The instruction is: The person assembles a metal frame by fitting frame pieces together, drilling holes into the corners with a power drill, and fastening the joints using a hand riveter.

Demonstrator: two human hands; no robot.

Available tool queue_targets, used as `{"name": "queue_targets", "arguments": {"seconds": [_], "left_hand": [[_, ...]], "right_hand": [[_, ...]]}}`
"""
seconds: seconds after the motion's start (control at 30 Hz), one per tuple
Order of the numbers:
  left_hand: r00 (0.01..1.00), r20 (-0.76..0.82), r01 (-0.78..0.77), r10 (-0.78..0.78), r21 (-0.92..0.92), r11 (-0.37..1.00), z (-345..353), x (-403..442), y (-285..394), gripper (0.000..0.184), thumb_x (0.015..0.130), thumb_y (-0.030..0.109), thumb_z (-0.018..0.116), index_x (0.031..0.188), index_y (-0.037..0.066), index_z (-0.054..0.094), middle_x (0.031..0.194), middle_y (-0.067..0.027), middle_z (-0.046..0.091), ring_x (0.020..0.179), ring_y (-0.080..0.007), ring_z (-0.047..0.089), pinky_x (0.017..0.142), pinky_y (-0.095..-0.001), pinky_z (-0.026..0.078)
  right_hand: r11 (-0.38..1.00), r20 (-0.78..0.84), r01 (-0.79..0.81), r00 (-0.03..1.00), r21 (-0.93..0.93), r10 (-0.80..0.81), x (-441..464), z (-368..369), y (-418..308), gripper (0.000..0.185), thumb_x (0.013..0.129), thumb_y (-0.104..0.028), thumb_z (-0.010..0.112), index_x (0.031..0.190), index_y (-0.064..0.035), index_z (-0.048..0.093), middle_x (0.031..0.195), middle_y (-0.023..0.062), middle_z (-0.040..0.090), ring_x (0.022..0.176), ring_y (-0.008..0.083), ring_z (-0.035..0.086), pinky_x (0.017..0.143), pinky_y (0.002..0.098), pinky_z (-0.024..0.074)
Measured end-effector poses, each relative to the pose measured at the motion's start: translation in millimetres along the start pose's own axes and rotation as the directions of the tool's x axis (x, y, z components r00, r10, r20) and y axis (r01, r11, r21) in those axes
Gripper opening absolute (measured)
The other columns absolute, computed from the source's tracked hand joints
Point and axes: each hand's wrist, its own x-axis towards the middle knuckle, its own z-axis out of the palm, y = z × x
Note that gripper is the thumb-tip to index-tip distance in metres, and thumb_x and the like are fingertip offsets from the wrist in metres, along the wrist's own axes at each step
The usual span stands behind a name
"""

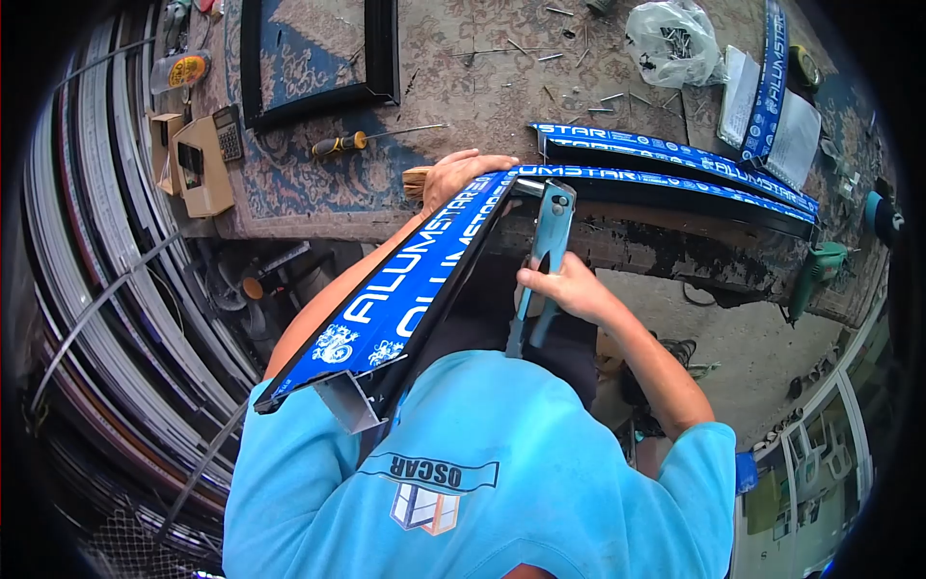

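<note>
My left hand (468, 180) grips the corner where two black aluminium profiles meet, its fingers laid along the far side. One profile (405, 261), covered in blue printed film, runs back toward my left shoulder, with its cut hollow end showing. The other profile (666, 185) stretches right along the table edge. My right hand (574, 288) is closed around the handles of a teal hand riveter (553, 227). The riveter's metal nose points left against the inside of the corner; exact contact is too small to tell. A brown wooden-looking piece (415, 181) sits beside my left wrist.
On the carpeted table (289, 193) lie a screwdriver (357, 141), a black frame (381, 58), a calculator (229, 132), a plastic bag (673, 43) of small metal pieces and a notebook (796, 130). A green drill (820, 270) hangs at the right edge. Long profiles (106, 289) are racked left.
</note>
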Motion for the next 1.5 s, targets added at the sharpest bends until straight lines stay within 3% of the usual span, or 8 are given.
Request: {"name": "queue_targets", "arguments": {"seconds": [0.17,0.47,0.6,0.8,0.97,1.07,1.1,1.5], "left_hand": [[1.000,-0.012,-0.006,0.006,-0.013,1.000,-1,1,0,0.061,0.074,0.027,0.093,0.126,0.015,0.063,0.124,0.0007,0.077,0.109,-0.0147,0.076,0.101,-0.0395,0.054],[0.999,0.006,0.033,-0.033,-0.026,0.999,-5,1,5,0.056,0.077,0.029,0.088,0.126,0.015,0.065,0.126,-0.0013,0.077,0.113,-0.0156,0.075,0.103,-0.0419,0.052],[0.996,-0.052,0.072,-0.075,-0.041,0.997,-3,3,10,0.035,0.089,0.033,0.076,0.120,0.017,0.072,0.115,0.0024,0.079,0.101,-0.0175,0.077,0.104,-0.0442,0.053],[0.996,-0.069,0.052,-0.055,-0.051,0.997,-1,3,5,0.035,0.089,0.033,0.075,0.120,0.018,0.071,0.117,0.0051,0.079,0.102,-0.0154,0.077,0.104,-0.0431,0.053],[0.996,-0.060,0.067,-0.070,-0.043,0.997,0,3,6,0.035,0.088,0.033,0.075,0.120,0.019,0.071,0.117,0.0049,0.079,0.103,-0.0171,0.077,0.104,-0.0430,0.054],[0.996,-0.038,0.085,-0.086,-0.039,0.996,-4,4,9,0.036,0.088,0.033,0.075,0.121,0.019,0.071,0.118,0.0051,0.079,0.103,-0.0164,0.077,0.104,-0.0427,0.054],[0.995,-0.068,0.073,-0.076,-0.043,0.996,1,3,5,0.035,0.088,0.032,0.075,0.121,0.020,0.070,0.118,0.0047,0.079,0.104,-0.0165,0.077,0.104,-0.0428,0.054],[0.995,-0.033,0.093,-0.094,-0.037,0.995,2,-1,4,0.035,0.091,0.034,0.072,0.123,0.021,0.068,0.121,0.0051,0.078,0.111,-0.0130,0.075,0.106,-0.0436,0.052]], "right_hand": [[0.903,0.413,-0.360,0.878,0.233,0.244,-24,-56,-56,0.067,0.090,-0.005,0.071,0.151,0.0067,0.045,0.146,0.0253,0.057,0.136,0.0388,0.058,0.093,0.0478,0.0654],[0.941,0.325,-0.320,0.906,0.107,0.271,-17,-46,-41,0.065,0.093,-0.022,0.077,0.148,-0.0004,0.049,0.139,0.0219,0.062,0.126,0.0316,0.064,0.082,0.0466,0.0677],[0.955,0.149,-0.298,0.944,0.006,0.294,-32,-46,-71,0.065,0.093,-0.009,0.068,0.152,0.0014,0.041,0.139,0.0215,0.060,0.122,0.0325,0.067,0.074,0.0399,0.0690],[0.880,0.443,-0.444,0.763,-0.170,0.471,-2,-101,-108,0.092,0.072,0.007,0.057,0.160,0.0047,0.029,0.163,0.0313,0.035,0.119,0.0395,0.070,0.060,0.0366,0.0688],[0.852,0.312,-0.471,0.794,-0.229,0.522,-1,-86,-84,0.043,0.096,-0.022,0.074,0.128,0.0030,0.059,0.100,0.0073,0.067,0.078,0.0212,0.075,0.060,0.0332,0.0628],[0.944,0.217,-0.238,0.933,-0.228,0.288,0,-68,-45,0.037,0.101,-0.033,0.070,0.121,-0.0015,0.068,0.105,0.0038,0.070,0.105,0.0149,0.070,0.094,0.0353,0.0558],[0.975,0.230,-0.209,0.955,0.080,0.186,-3,-55,-33,0.038,0.102,-0.037,0.070,0.120,-0.0036,0.069,0.110,0.0045,0.070,0.114,0.0136,0.065,0.101,0.0354,0.0506],[0.954,0.072,-0.111,0.993,0.277,0.095,11,-9,-13,0.038,0.093,-0.039,0.077,0.099,-0.0056,0.059,0.093,0.0100,0.067,0.092,0.0214,0.069,0.084,0.0391,0.0567]]}}
